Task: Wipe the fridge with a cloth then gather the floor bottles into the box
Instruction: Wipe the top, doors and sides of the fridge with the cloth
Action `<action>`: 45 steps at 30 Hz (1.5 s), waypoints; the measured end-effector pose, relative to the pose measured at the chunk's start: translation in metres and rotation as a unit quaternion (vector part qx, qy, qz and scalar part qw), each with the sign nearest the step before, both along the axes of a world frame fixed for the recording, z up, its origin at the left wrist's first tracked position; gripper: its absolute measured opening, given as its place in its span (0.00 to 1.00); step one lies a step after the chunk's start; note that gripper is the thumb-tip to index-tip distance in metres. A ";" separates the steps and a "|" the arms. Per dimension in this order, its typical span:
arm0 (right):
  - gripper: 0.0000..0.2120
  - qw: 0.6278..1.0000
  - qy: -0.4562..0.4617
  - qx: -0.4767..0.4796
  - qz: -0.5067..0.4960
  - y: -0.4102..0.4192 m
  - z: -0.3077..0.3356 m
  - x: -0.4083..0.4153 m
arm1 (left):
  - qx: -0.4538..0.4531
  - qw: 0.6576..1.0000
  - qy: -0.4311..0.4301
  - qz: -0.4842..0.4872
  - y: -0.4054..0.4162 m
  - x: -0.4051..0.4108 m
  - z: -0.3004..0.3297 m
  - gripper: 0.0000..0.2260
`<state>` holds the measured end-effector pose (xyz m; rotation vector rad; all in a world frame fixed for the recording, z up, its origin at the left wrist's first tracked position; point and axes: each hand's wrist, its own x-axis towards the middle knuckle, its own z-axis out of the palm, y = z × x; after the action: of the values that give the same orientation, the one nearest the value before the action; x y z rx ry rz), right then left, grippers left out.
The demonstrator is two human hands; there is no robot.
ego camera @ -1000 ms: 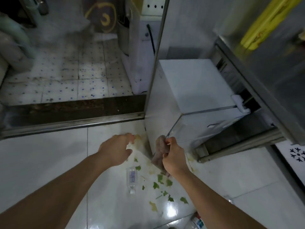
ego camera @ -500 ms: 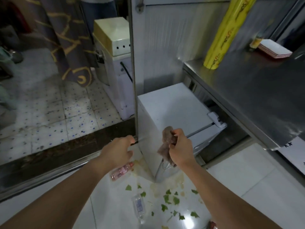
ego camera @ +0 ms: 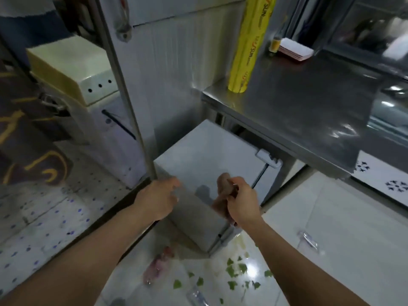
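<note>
Head view: right hand (ego camera: 241, 200) clamped on crumpled brown cloth (ego camera: 224, 187) over small white fridge (ego camera: 205, 155); left hand (ego camera: 157, 198) beside it, fingers loosely apart, holding nothing.

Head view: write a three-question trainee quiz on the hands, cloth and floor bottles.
1. True or false: the right hand grips the cloth.
2. The yellow roll stands on: A) the floor, B) the steel counter, C) the fridge.
3. Fill in: the pink bottle lies on the ____ in front of the fridge.

Key: 1 true; 2 B; 3 floor. The left hand holds nothing.
</note>
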<state>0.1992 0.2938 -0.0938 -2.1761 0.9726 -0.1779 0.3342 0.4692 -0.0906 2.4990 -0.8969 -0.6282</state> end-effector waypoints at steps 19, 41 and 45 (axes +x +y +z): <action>0.19 0.941 0.023 -0.164 -0.294 0.087 -0.045 -0.046 | -0.048 0.944 -0.123 -0.301 -0.003 0.067 -0.044 0.14; 0.16 0.814 -0.071 -0.548 -0.178 0.062 -0.202 -0.019 | -0.376 0.828 -0.301 -0.286 -0.053 0.122 -0.194 0.11; 0.17 0.788 -0.063 -0.584 -0.187 0.058 -0.215 -0.015 | -0.443 0.789 -0.320 -0.279 -0.060 0.123 -0.206 0.10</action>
<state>0.1840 0.3514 -0.3088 -2.9021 1.4161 -1.4327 0.4574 0.4097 -0.2964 1.5203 -1.6988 0.4939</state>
